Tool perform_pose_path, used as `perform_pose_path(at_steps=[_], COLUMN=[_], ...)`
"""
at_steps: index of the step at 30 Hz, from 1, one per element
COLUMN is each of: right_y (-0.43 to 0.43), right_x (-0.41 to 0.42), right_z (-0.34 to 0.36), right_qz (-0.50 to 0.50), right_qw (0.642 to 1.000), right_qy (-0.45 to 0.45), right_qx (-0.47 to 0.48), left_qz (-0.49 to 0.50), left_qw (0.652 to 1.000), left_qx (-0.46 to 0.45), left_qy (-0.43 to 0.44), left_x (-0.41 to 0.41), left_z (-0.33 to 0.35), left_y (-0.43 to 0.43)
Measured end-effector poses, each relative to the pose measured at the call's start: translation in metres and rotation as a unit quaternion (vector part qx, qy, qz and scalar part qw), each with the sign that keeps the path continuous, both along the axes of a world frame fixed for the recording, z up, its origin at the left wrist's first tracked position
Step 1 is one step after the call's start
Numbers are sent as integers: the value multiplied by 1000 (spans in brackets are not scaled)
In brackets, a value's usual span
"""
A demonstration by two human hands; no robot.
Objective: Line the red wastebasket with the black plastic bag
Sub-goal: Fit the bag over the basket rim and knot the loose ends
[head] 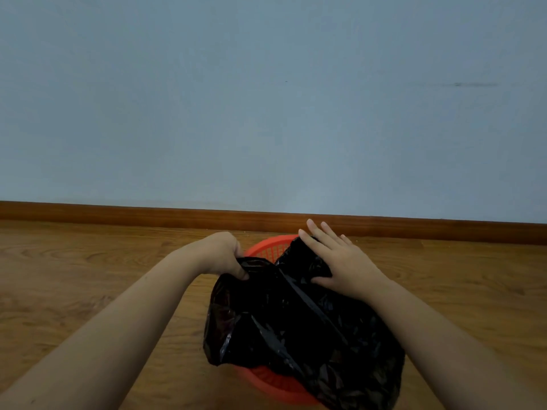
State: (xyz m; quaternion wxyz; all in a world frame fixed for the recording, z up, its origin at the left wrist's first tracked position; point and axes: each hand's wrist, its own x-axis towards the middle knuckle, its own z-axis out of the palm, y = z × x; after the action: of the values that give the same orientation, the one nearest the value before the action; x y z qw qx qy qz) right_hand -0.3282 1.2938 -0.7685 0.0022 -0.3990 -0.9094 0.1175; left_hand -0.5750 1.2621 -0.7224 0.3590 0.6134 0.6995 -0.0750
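A crumpled black plastic bag [296, 324] lies draped over the top of the red wastebasket [268, 248], hiding most of it. Only the far mesh rim and a strip of the near rim of the wastebasket show. My left hand [226, 255] pinches the bag's edge at the far left, fingers closed on the plastic. My right hand [337, 258] rests flat on the bag at the far right, fingers spread, thumb pressing the plastic down.
The basket stands on a wooden floor [88, 276] close to a brown skirting board [118, 214] and a pale blue wall [266, 99].
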Motion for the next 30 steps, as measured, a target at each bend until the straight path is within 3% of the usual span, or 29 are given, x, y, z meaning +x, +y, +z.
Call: perform_pose_path(at_steps=[4, 10, 15, 18, 23, 26, 30], right_y=[3, 0, -13, -22, -29, -19, -13], right_x=[11, 5, -8, -21, -34, -32, -30], right_z=[1, 2, 4, 1, -26, -33, -39], right_qz=[-96, -90, -16, 15, 13, -7, -9], right_qw=[986, 974, 974, 965, 973, 974, 980], right_qy=[98, 183, 223, 260, 189, 151, 62], right_qx=[-100, -100, 16, 7, -132, -167, -187], left_qz=[3, 5, 4, 7, 6, 3, -54], left_qw=[1000, 1000, 1000, 1000, 999, 998, 994], left_qx=[6, 4, 9, 13, 28, 43, 100], left_qy=[-8, -8, -6, -14, -39, -56, -1], left_x=[0, -1, -2, -3, -3, -3, 4], left_z=[-1, 0, 1, 2, 1, 0, 1], left_y=[2, 1, -1, -3, -6, -7, -8])
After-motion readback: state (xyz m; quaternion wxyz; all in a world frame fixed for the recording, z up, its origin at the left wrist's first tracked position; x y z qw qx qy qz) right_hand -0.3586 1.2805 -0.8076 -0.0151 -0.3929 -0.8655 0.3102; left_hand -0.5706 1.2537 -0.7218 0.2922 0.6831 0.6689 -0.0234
